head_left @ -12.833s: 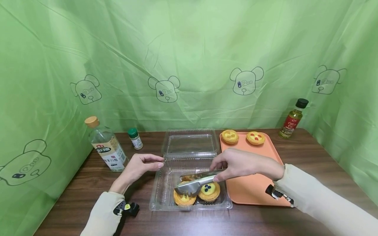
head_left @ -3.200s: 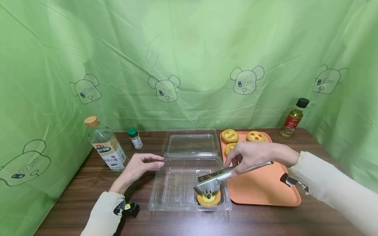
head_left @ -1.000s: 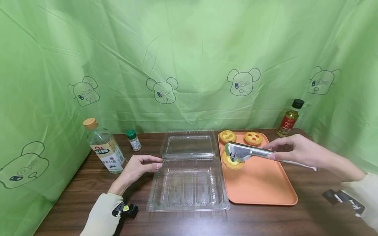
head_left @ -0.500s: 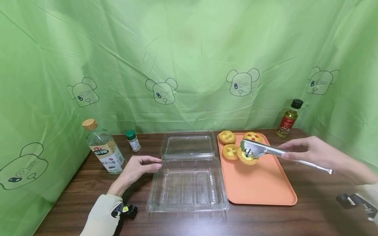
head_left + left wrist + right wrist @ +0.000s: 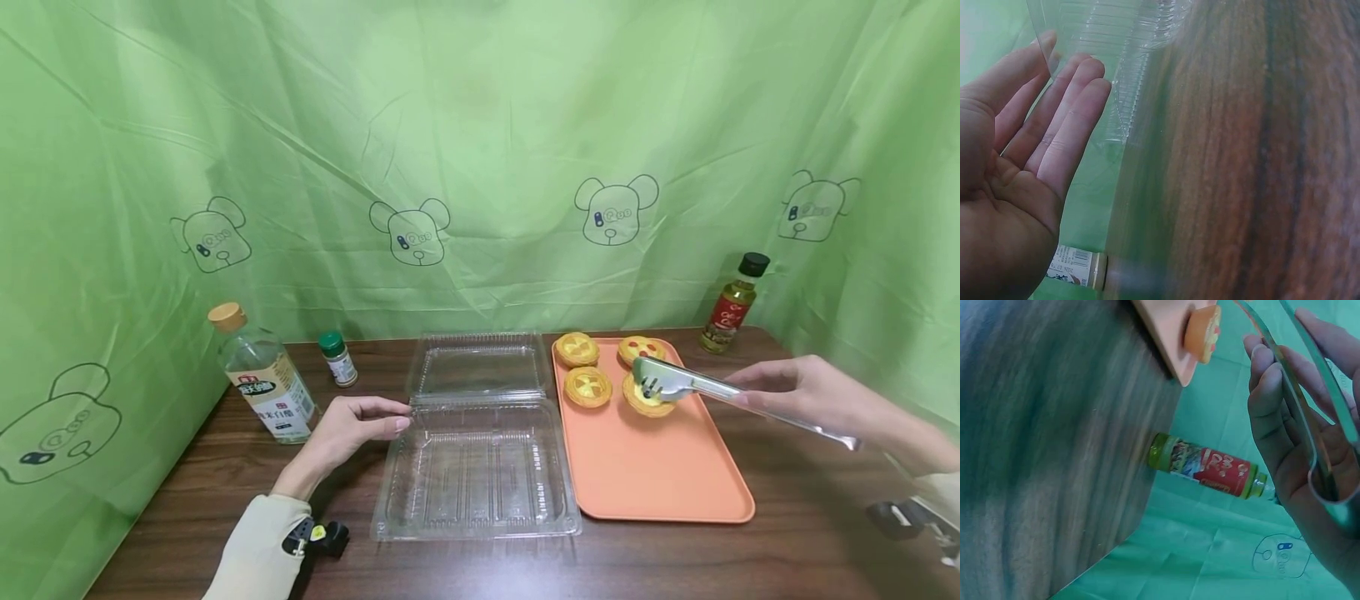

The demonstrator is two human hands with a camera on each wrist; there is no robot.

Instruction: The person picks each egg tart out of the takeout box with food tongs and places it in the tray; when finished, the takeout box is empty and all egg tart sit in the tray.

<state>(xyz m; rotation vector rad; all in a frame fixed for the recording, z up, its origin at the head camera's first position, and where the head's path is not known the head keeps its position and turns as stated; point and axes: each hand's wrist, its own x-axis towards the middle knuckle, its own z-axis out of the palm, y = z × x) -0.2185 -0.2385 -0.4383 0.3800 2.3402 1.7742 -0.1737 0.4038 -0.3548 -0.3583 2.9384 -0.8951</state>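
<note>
In the head view my right hand point(image 5: 817, 396) holds metal tongs point(image 5: 712, 387) by the arms; the right wrist view shows my fingers around the tongs point(image 5: 1300, 394). The tongs' head covers part of an egg tart point(image 5: 651, 406) with dark berries, over the right half of the orange tray point(image 5: 660, 475). Whether that tart touches the tray cannot be told. At the left rim of the open clear plastic container point(image 5: 480, 479), my left hand point(image 5: 348, 429) pinches the edge between thumb and index finger. In the left wrist view its other fingers point(image 5: 1075, 137) extend loosely.
Beside the held tart lie a cross-topped tart point(image 5: 588, 388), another pastry-topped tart point(image 5: 577, 350) and a red-dotted tart point(image 5: 637, 348). A vinegar bottle point(image 5: 273, 383) and green-capped jar point(image 5: 339, 360) stand left, an oil bottle point(image 5: 731, 308) at the back right.
Several tarts have gone from the container to the tray since the earliest frame. Over the last second my right hand has moved the berry tart rightward with the tongs. My left hand stays put.
</note>
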